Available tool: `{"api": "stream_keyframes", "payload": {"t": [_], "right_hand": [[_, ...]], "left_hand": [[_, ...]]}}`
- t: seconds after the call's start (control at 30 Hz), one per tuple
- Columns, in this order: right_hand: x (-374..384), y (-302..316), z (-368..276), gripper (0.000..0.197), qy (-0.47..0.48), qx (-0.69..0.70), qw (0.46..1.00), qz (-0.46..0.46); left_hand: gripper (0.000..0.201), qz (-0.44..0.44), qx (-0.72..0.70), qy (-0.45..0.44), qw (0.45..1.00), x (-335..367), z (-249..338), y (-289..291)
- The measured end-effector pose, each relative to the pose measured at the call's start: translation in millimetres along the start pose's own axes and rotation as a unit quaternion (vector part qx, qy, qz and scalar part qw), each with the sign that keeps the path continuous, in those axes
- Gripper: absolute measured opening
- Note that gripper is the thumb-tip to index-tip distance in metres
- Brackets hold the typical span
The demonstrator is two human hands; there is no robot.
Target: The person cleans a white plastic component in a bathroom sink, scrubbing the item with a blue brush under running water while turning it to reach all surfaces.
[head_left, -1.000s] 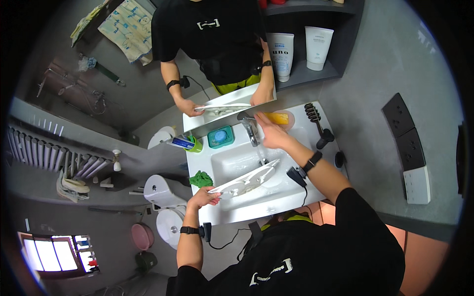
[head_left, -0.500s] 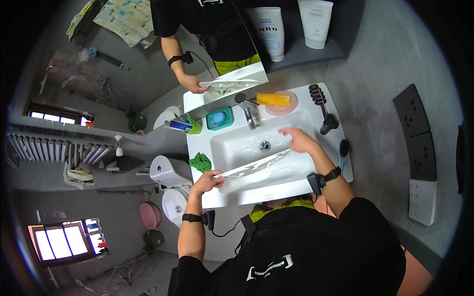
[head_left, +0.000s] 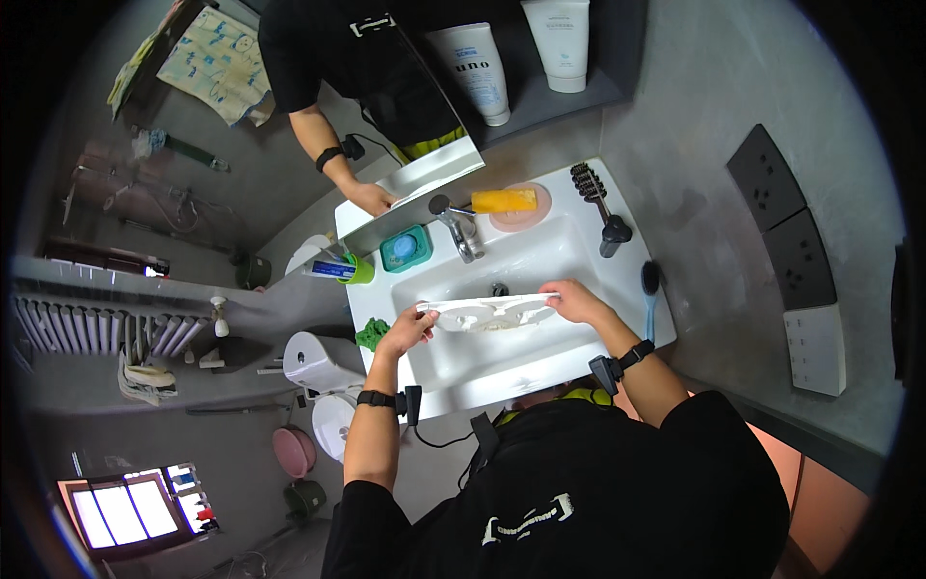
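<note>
A white, thin, shallow moulded tray with rounded hollows is stretched between my hands above the white washbasin. My left hand pinches its left end, and the fingers of my right hand close on the right end. The tray's upper edge runs nearly level, with its hollowed face partly toward me. Just beyond that edge shows the drain. Behind stands the chrome faucet; whether water runs cannot be made out. A green scrubber lies on the basin's left rim, near my left hand.
Along the back rim are a green cup with a tube, a teal soap dish and a yellow sponge on a pink dish. A black hairbrush and a blue-handled brush lie right. A toilet stands left.
My right hand, free over the basin before, now grips the tray's right end. My left hand has raised its end slightly, and the tray is now level. The view has shifted.
</note>
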State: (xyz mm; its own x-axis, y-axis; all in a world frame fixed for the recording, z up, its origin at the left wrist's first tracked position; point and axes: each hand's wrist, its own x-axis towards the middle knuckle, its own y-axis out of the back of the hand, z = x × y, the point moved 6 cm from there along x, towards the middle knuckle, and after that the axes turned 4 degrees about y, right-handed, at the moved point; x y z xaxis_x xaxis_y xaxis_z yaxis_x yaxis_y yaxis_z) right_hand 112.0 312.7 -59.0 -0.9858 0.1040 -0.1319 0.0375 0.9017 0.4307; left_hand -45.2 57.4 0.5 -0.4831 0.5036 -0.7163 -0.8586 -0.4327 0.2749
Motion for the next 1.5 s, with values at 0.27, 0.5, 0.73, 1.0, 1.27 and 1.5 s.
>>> {"api": "stream_keyframes", "payload": {"t": [0.27,0.5,0.73,1.0,1.27,1.5], "right_hand": [[18,19,18,0.025,-0.027,0.039,0.998,-0.035],[28,17,32,0.022,-0.023,-0.007,1.0,-0.019],[28,6,-50,0.019,0.076,-0.217,0.971,-0.058],[7,4,-82,0.022,0.15,-0.225,0.963,-0.003],[4,60,-75,0.031,0.107,0.038,0.958,0.265],[110,29,-74,0.023,-0.002,0.175,0.967,0.183]], "left_hand": [[0.039,0.211,-0.125,-0.013,0.969,-21,-21,6],[0.031,0.199,-0.167,-0.008,0.966,-28,-73,3],[0.045,0.302,0.265,-0.301,0.865,-46,32,-44],[0.011,0.171,0.302,-0.282,0.895,-3,60,-85],[0.016,0.263,0.148,-0.316,0.9,-58,30,-59],[0.02,0.312,-0.294,-0.165,0.888,-50,-48,-70]]}}
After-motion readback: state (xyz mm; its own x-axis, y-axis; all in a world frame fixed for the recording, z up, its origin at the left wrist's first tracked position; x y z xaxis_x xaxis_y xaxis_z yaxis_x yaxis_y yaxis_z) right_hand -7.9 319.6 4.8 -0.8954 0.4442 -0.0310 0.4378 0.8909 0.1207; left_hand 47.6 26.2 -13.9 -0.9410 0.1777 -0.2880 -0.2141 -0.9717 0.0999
